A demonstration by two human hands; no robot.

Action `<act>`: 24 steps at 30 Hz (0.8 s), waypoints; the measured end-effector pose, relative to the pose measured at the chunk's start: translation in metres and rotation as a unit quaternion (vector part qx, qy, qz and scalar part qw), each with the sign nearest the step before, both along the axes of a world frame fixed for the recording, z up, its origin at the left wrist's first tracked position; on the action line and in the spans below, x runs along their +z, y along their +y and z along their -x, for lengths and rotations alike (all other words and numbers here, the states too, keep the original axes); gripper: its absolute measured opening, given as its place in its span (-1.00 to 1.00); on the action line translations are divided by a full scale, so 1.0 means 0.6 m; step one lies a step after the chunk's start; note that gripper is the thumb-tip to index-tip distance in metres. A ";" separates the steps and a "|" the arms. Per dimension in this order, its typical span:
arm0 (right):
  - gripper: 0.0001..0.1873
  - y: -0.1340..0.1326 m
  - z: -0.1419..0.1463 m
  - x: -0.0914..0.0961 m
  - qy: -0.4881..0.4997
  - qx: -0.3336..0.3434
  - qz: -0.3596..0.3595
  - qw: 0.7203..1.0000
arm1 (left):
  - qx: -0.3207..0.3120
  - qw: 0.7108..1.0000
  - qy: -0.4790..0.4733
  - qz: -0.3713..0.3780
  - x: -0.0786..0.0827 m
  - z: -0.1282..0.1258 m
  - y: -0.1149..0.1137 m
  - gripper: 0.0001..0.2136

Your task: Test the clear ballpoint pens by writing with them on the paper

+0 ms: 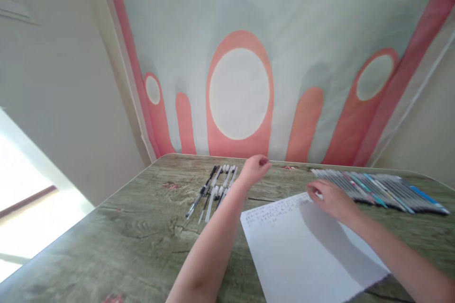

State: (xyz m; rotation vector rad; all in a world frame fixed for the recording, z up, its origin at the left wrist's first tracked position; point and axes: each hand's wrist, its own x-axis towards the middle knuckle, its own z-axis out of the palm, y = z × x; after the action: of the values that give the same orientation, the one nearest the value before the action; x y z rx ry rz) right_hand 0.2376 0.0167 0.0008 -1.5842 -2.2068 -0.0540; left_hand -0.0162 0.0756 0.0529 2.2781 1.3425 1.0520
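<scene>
My left hand (255, 169) is raised over the far part of the table, to the right of a group of pens. Its fingers are curled together; whatever may be between them is too small to make out. Near the far right corner of a white sheet of paper (291, 251) is my right hand (330, 197), thumb and fingers bent into a pinch. I cannot make out anything in that pinch. Small rows of handwriting run along the sheet's far edge, and my right arm's shadow falls across it. Beneath my left forearm, some of the black and clear pens (201, 194) are partly hidden.
A long row of pens or refills (377, 188), with several blue and teal ones, lies at the right. The wood-patterned table (135, 241) meets a wall covering (170, 33) with pink arches at its far edge. A bright opening (31, 199) is at the left.
</scene>
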 end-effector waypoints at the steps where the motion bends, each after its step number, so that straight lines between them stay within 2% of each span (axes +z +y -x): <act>1: -0.73 -0.012 0.021 0.006 0.003 0.043 0.016 0.999 | 0.005 1.000 -0.008 -0.005 0.021 0.011 -0.002 -0.77; 3: -0.73 -0.041 0.065 0.012 0.005 0.121 0.046 0.992 | 0.021 1.000 0.007 -0.005 0.048 0.038 -0.013 -0.80; 5: -0.72 -0.074 0.103 0.010 0.014 0.183 0.078 0.980 | 0.028 0.998 0.048 0.019 0.051 0.067 -0.034 -0.76; 7: -0.67 -0.104 0.131 0.002 0.025 0.224 0.105 0.969 | 0.028 0.994 0.093 0.054 0.036 0.096 -0.063 -0.71; 10: -0.57 -0.135 0.150 -0.011 0.028 0.255 0.120 0.959 | 0.092 0.979 0.165 0.074 0.008 0.131 -0.108 -0.72; 12: -0.52 -0.145 0.151 -0.018 0.015 0.264 0.122 0.957 | 0.126 0.966 0.203 0.096 -0.002 0.144 -0.130 -0.75; 15: -0.49 -0.148 0.141 -0.024 -0.004 0.255 0.123 0.959 | 0.161 0.949 0.237 0.135 -0.002 0.148 -0.149 -0.79; 21: -0.48 -0.141 0.108 -0.038 -0.015 0.219 0.111 0.969 | 0.184 0.926 0.279 0.174 0.003 0.134 -0.162 -0.80; 24: -0.49 -0.136 0.106 -0.034 -0.021 0.207 0.101 0.973 | 0.192 0.913 0.303 0.191 0.004 0.128 -0.169 -0.82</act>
State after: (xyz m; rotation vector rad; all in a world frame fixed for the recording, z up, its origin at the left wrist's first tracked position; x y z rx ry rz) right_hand 0.1742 -0.0651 -0.0195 -1.1913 -2.5982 0.2708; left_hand -0.0928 -0.0257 0.0552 2.1497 2.0808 0.0984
